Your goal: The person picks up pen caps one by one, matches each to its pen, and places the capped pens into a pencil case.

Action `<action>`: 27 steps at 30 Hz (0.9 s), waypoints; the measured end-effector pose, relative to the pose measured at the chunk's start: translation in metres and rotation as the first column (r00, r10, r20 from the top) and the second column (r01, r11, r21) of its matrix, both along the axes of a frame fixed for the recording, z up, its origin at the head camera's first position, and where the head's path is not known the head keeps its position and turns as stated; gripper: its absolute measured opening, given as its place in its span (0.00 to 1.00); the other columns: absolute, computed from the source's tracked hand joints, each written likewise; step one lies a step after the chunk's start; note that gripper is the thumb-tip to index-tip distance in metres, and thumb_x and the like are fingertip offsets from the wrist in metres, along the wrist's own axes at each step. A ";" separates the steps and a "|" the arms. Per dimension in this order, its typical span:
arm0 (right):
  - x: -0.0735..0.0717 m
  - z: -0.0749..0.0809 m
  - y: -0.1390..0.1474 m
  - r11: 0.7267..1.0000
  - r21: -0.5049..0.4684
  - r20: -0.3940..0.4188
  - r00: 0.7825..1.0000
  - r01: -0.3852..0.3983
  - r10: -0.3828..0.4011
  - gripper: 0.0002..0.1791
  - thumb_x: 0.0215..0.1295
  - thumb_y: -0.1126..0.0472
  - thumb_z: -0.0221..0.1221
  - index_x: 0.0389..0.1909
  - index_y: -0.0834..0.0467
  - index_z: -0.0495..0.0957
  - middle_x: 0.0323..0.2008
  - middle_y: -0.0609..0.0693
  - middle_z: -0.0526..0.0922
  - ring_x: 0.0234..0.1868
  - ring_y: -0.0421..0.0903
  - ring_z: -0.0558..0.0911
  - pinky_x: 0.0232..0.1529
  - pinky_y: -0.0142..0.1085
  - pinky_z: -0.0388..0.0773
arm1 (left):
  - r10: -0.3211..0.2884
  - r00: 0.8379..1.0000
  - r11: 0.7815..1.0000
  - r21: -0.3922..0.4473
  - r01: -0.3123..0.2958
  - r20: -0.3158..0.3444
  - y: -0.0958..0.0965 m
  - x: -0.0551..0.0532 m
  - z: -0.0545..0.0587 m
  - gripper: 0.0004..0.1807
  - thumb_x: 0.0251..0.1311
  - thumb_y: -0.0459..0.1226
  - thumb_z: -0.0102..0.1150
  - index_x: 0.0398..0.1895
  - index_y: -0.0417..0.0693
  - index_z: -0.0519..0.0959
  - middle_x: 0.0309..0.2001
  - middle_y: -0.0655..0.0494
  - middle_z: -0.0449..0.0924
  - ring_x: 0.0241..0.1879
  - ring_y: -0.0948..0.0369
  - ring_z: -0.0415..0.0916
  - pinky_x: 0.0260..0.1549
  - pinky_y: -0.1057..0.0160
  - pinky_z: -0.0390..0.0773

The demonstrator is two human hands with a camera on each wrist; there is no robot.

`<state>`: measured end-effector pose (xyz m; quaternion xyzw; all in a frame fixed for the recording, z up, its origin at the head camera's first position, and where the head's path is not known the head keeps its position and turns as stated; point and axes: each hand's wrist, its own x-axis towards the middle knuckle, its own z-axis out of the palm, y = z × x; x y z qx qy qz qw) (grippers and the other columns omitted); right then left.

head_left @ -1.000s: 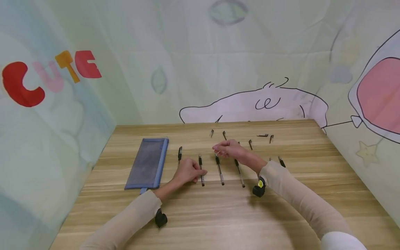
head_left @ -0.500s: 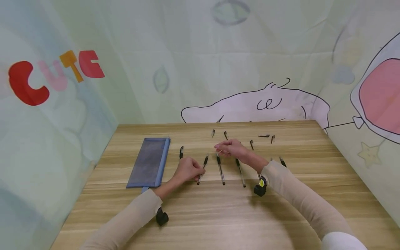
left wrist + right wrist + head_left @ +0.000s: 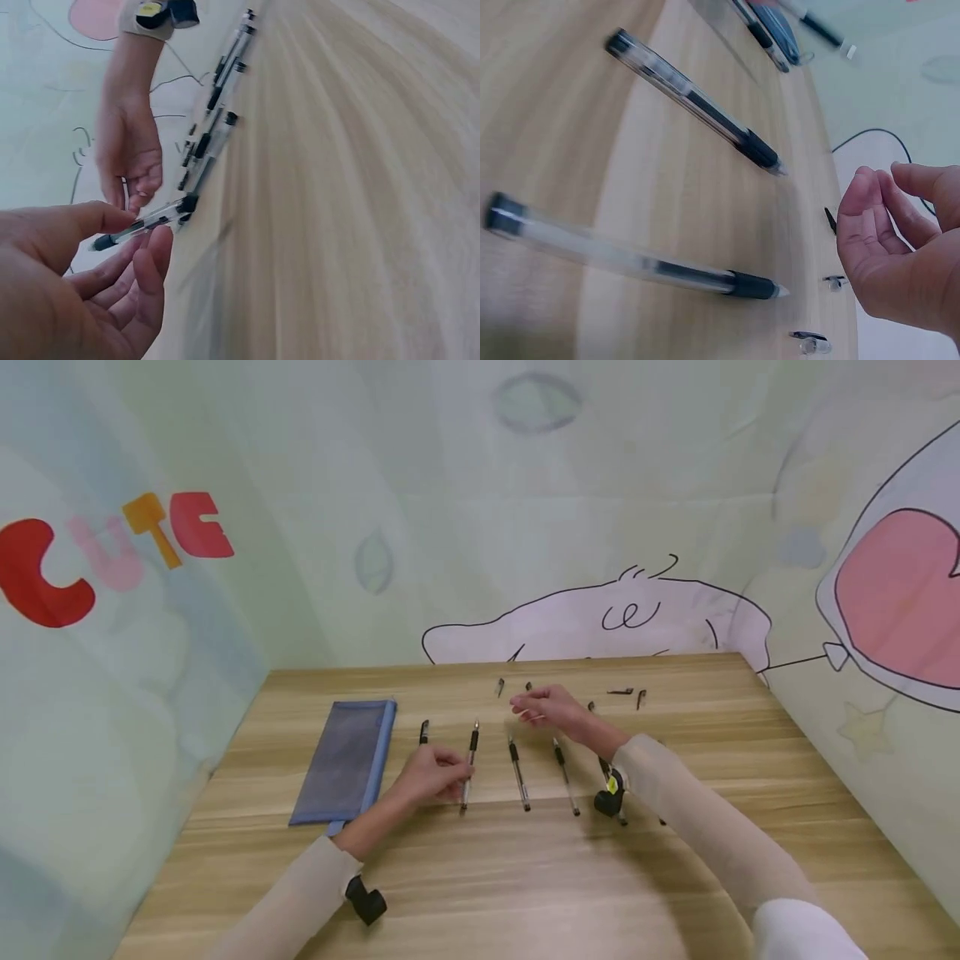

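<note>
My left hand (image 3: 435, 774) pinches a clear gel pen (image 3: 473, 742) by its barrel between thumb and fingers. Its black grip and bare tip point away from me. The left wrist view shows that pen (image 3: 161, 217) lying across the fingertips. My right hand (image 3: 551, 708) hovers over the table beyond the pen row, fingers loosely bent; in the right wrist view the hand (image 3: 900, 240) shows nothing between its fingers. Below it lie two uncapped pens, one nearer the left hand (image 3: 519, 774) and another (image 3: 567, 778) beside it. A capped pen (image 3: 424, 732) is partly hidden behind the left hand.
A blue mesh zip pouch (image 3: 341, 768) lies left of the pens. Several loose black pen caps (image 3: 620, 692) are scattered near the far edge of the wooden table (image 3: 525, 885). More pens sit partly under the right forearm. A printed cloth backdrop (image 3: 450, 510) stands behind.
The left hand turned its pen so the tip leans right, then brought it closer to upright in view, with the tip raised. The right hand shifted slightly away from the pen tips.
</note>
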<state>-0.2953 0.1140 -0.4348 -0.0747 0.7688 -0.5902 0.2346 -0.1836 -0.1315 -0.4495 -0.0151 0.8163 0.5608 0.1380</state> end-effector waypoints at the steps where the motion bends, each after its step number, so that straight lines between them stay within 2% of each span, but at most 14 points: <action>1: -0.003 0.000 -0.001 1.000 -0.008 0.000 1.000 0.010 -0.010 0.22 0.77 0.57 0.57 0.63 0.68 0.75 0.61 0.67 0.80 0.47 0.45 0.85 0.60 0.42 0.82 | -0.002 1.000 1.000 0.022 0.001 0.008 -0.002 0.001 0.002 0.08 0.64 0.34 0.67 0.38 0.35 0.86 0.26 0.52 0.87 0.21 0.63 0.80 0.23 0.66 0.80; 5: -0.015 0.002 -0.003 0.997 -0.048 0.007 0.998 0.062 -0.062 0.22 0.77 0.60 0.57 0.63 0.71 0.75 0.56 0.66 0.84 0.37 0.38 0.86 0.53 0.38 0.85 | -0.021 1.000 0.998 0.055 0.021 0.008 -0.004 0.000 0.011 0.12 0.67 0.37 0.64 0.44 0.35 0.85 0.33 0.49 0.90 0.26 0.62 0.84 0.27 0.65 0.81; 11: -0.031 -0.001 -0.014 0.987 -0.066 0.020 0.989 0.145 -0.144 0.20 0.76 0.64 0.57 0.62 0.73 0.74 0.39 0.56 0.89 0.31 0.37 0.86 0.49 0.37 0.86 | 0.010 1.000 0.995 0.097 -0.012 0.020 -0.001 -0.003 0.018 0.12 0.68 0.35 0.62 0.48 0.35 0.84 0.44 0.42 0.90 0.27 0.64 0.84 0.28 0.65 0.79; 15: -0.039 -0.007 -0.024 0.978 -0.059 -0.028 0.979 0.199 -0.201 0.19 0.75 0.67 0.56 0.59 0.76 0.75 0.29 0.50 0.86 0.26 0.37 0.85 0.40 0.33 0.87 | 0.027 1.000 0.992 0.119 -0.028 0.008 0.002 -0.005 0.016 0.11 0.67 0.34 0.63 0.47 0.35 0.85 0.41 0.45 0.90 0.25 0.65 0.84 0.29 0.65 0.79; 18: -0.044 -0.014 -0.034 0.970 -0.051 -0.079 0.967 0.238 -0.242 0.16 0.73 0.69 0.57 0.54 0.77 0.78 0.26 0.53 0.86 0.22 0.37 0.84 0.34 0.32 0.87 | 0.038 0.999 0.991 0.127 -0.038 0.003 0.002 -0.004 0.012 0.10 0.66 0.34 0.64 0.46 0.36 0.85 0.39 0.45 0.91 0.25 0.64 0.84 0.28 0.65 0.79; 19: -0.045 -0.016 -0.038 0.969 -0.032 -0.109 0.963 0.244 -0.246 0.16 0.72 0.69 0.57 0.53 0.77 0.79 0.26 0.55 0.86 0.21 0.37 0.83 0.33 0.31 0.87 | 0.043 0.999 0.991 0.128 -0.043 0.003 0.001 -0.004 0.011 0.10 0.66 0.34 0.64 0.45 0.36 0.85 0.39 0.45 0.91 0.25 0.64 0.84 0.28 0.65 0.78; 22: -0.046 -0.020 -0.047 0.963 0.109 -0.254 0.944 0.246 -0.212 0.14 0.72 0.67 0.58 0.48 0.74 0.83 0.31 0.62 0.89 0.21 0.36 0.83 0.33 0.31 0.86 | 0.059 0.998 0.990 0.126 -0.060 0.006 -0.003 -0.004 0.009 0.10 0.66 0.35 0.64 0.45 0.36 0.85 0.38 0.47 0.91 0.25 0.63 0.84 0.27 0.65 0.78; 25: -0.047 -0.022 -0.052 0.929 0.265 -0.372 0.916 0.260 -0.150 0.13 0.72 0.64 0.59 0.43 0.71 0.86 0.34 0.63 0.90 0.22 0.40 0.86 0.33 0.31 0.86 | 0.065 0.998 0.989 0.134 -0.066 0.011 -0.005 -0.004 0.010 0.11 0.66 0.35 0.65 0.45 0.35 0.86 0.35 0.51 0.90 0.26 0.62 0.84 0.26 0.65 0.77; 27: -0.048 -0.023 -0.054 0.907 0.323 -0.394 0.910 0.270 -0.131 0.13 0.72 0.63 0.60 0.42 0.70 0.87 0.33 0.63 0.90 0.24 0.44 0.88 0.33 0.32 0.86 | 0.054 0.999 0.989 0.138 -0.054 0.003 -0.006 -0.004 0.010 0.11 0.67 0.35 0.65 0.45 0.34 0.85 0.34 0.52 0.90 0.26 0.62 0.84 0.26 0.66 0.77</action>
